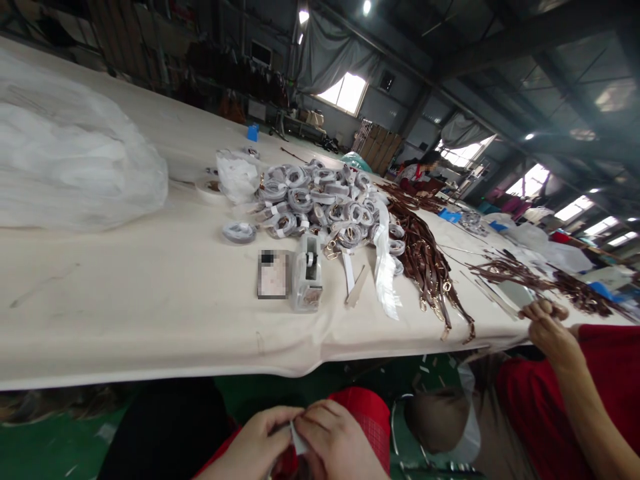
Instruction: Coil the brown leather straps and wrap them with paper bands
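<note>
Head view: the left hand (267,437) and the right hand (336,437) meet below the near edge of the desk (150,293), over the person's lap. Both are closed, fingertips pinched together around a small white strip (299,439) that shows between them. Whatever else they may hold beneath it is hidden by the fingers, so I cannot tell whether the strip is wrapped around anything.

The step in hand looks like close fingertip work on that strip, away from the desk. As I judge it, the next move calls for a firm pinch from both sides, one hand steadying while the other works the strip's free end.

On the desk, nearest the hands, a tape dispenser (307,277) stands towards the near edge, with two slips (349,270) lying just right of it. Behind it, towards the far edge, is a heap of wrapped coils (320,193); one lone coil (239,233) lies apart on its left. A white ribbon (384,267) and brown straps (420,247) trail from the right of the heap towards the near edge. Farther right along that edge is a co-worker's hand (544,315).
</note>
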`<state>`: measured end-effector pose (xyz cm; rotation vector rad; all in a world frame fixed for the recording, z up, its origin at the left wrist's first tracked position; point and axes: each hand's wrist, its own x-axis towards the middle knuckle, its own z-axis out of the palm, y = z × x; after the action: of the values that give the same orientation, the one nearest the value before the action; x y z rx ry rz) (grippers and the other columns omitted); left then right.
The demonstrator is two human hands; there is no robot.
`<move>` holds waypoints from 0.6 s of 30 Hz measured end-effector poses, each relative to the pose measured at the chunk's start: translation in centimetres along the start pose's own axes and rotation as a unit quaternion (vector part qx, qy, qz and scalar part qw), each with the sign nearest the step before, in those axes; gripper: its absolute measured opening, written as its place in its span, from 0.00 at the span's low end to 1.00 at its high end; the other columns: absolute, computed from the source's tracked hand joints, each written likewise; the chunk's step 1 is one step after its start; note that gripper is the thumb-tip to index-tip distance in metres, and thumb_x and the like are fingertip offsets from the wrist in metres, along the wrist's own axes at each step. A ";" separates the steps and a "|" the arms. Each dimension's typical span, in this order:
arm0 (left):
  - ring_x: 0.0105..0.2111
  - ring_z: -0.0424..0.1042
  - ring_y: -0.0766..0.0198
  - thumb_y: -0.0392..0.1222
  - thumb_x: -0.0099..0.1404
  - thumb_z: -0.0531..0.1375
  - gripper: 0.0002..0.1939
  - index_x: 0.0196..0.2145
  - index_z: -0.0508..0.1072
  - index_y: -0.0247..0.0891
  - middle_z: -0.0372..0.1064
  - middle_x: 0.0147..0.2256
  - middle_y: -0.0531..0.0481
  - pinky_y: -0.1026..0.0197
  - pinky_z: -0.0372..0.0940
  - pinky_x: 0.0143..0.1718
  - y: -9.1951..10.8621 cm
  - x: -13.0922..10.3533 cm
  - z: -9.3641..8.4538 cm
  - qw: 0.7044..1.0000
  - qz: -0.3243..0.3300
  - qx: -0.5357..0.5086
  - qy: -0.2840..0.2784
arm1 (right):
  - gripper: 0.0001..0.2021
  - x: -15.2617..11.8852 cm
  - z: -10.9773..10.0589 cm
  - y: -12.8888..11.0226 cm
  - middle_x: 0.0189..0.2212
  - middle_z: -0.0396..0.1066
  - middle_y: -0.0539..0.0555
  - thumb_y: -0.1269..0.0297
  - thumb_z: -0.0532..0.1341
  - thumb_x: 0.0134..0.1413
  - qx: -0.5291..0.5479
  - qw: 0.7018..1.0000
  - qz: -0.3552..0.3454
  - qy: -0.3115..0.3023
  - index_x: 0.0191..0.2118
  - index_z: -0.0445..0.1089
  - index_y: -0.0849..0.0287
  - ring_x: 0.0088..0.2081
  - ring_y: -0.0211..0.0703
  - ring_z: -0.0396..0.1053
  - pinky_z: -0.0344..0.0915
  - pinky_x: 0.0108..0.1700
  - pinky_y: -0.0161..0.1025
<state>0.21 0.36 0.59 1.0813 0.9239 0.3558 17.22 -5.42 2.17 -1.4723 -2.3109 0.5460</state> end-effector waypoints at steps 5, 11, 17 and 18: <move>0.42 0.75 0.47 0.57 0.55 0.57 0.22 0.32 0.79 0.35 0.80 0.35 0.42 0.54 0.68 0.47 -0.5 -0.3 -0.4 1.000 0.013 0.016 0.016 | 0.16 -0.9 3.3 0.8 0.42 0.75 0.57 0.66 0.62 0.57 -0.028 0.998 -0.012 0.060 0.52 0.70 0.56 0.45 0.50 0.69 0.70 0.49 0.41; 0.42 0.76 0.47 0.63 0.58 0.55 0.28 0.34 0.79 0.34 0.80 0.35 0.41 0.53 0.68 0.48 -0.1 -1.0 -0.5 0.998 0.015 0.052 0.024 | 0.09 -0.4 4.4 -0.1 0.35 0.76 0.55 0.68 0.57 0.63 -0.097 0.983 -0.041 0.148 0.46 0.72 0.57 0.37 0.48 0.71 0.71 0.40 0.40; 0.44 0.75 0.48 0.66 0.55 0.60 0.29 0.37 0.80 0.36 0.80 0.38 0.44 0.52 0.68 0.49 -0.6 -1.4 -1.2 1.000 0.020 0.002 -0.022 | 0.16 -0.8 3.8 0.0 0.40 0.77 0.55 0.67 0.64 0.54 0.001 0.994 -0.039 0.104 0.49 0.72 0.55 0.43 0.49 0.73 0.72 0.46 0.40; 0.44 0.75 0.48 0.65 0.55 0.60 0.29 0.39 0.80 0.37 0.80 0.39 0.44 0.52 0.68 0.49 -0.6 -1.5 -1.4 0.999 0.023 -0.003 -0.033 | 0.20 -0.8 3.5 0.1 0.43 0.77 0.56 0.66 0.66 0.50 0.034 0.995 -0.038 0.084 0.51 0.72 0.54 0.45 0.50 0.73 0.72 0.48 0.41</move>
<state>-1.90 -0.10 0.55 1.1042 0.8389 0.3585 15.94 -6.61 -0.98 -1.3403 -2.1852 0.4557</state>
